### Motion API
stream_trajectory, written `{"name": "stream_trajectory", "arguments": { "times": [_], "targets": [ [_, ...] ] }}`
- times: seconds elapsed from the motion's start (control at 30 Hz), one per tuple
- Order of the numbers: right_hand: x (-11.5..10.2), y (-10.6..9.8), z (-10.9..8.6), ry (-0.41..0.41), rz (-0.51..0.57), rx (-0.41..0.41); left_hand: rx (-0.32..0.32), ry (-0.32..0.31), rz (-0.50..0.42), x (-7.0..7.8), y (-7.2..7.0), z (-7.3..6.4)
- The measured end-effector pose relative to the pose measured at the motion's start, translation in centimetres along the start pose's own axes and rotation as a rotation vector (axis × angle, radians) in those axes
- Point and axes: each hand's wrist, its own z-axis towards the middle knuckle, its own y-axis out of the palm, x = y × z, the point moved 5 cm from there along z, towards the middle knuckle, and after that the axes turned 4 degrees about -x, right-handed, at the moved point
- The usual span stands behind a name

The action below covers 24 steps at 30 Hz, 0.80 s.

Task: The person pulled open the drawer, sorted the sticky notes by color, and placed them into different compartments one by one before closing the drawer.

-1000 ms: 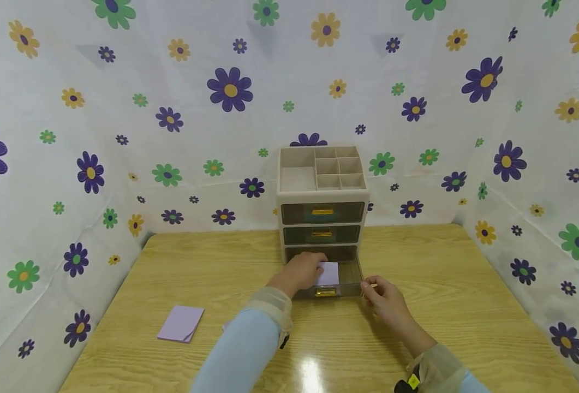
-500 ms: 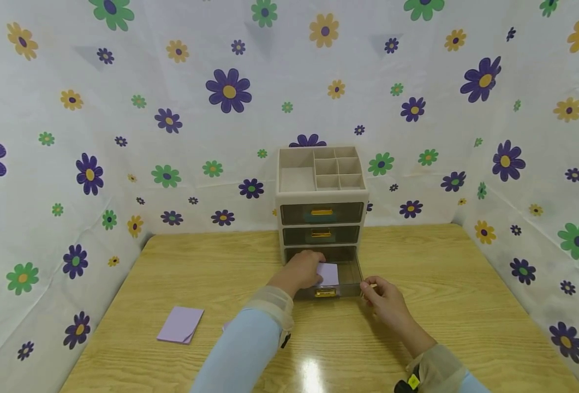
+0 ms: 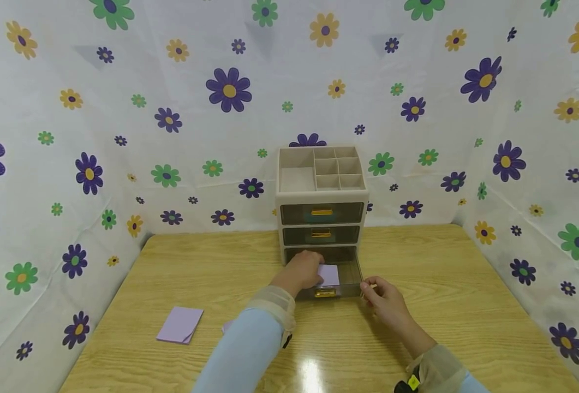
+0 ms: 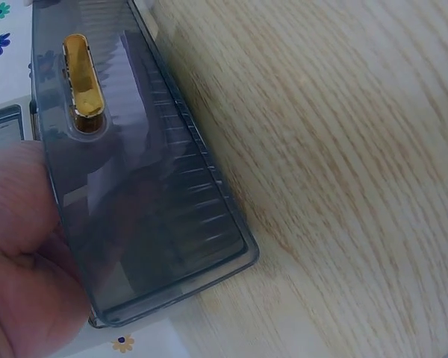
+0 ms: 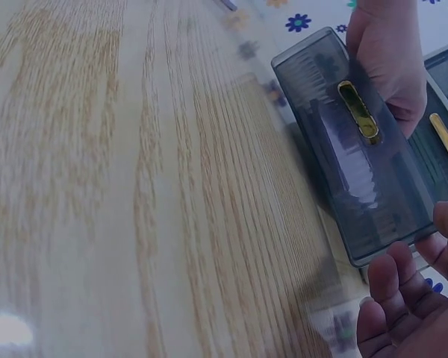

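Observation:
A cream desktop organizer [image 3: 322, 196] stands at the back of the table, its bottom drawer [image 3: 352, 273] pulled out. The drawer is smoky and see-through, with a gold handle. My left hand [image 3: 301, 270] reaches into it and holds a purple sticky note pad [image 3: 329, 274] by its left side; the far fingertips are hidden. In the left wrist view, the pad [image 4: 138, 104] shows dimly through the drawer front. My right hand [image 3: 384, 300] pinches the drawer's right front corner between thumb and fingers, which the right wrist view shows close up.
Another purple sticky note pad [image 3: 180, 325] lies on the wooden table [image 3: 417, 262] at the left. Beside it, a purple corner [image 3: 227, 326] peeks out from behind the left sleeve. The upper two drawers [image 3: 321, 224] are closed. Flowered cloth surrounds the table.
The left hand and the pad have shifted slightly down toward the drawer's front. My right hand stays at the same corner, and the drawer has not moved.

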Motion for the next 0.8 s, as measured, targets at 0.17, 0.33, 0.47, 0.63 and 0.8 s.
{"name": "stream_trajectory", "arguments": {
  "times": [0.17, 0.33, 0.47, 0.63, 0.8],
  "targets": [
    [-0.3, 0.0, -0.2, -0.015, -0.004, 0.002, -0.018, -0.004, 0.004, -0.2, 0.0, -0.1],
    [-0.2, 0.0, -0.2, -0.013, 0.002, 0.005, -0.021, -0.002, 0.016, -0.4, 0.1, 0.0],
    [-0.2, 0.1, -0.1, -0.010, 0.001, 0.006, -0.026, -0.005, 0.007, -0.5, 0.2, -0.1],
    [-0.5, 0.0, -0.2, -0.017, -0.006, 0.014, -0.025, -0.008, 0.017, -0.5, 0.0, -0.2],
    [-0.5, 0.0, -0.2, -0.017, 0.009, 0.018, 0.009, 0.005, -0.018, -1.1, -0.3, -0.5]
  ]
}}
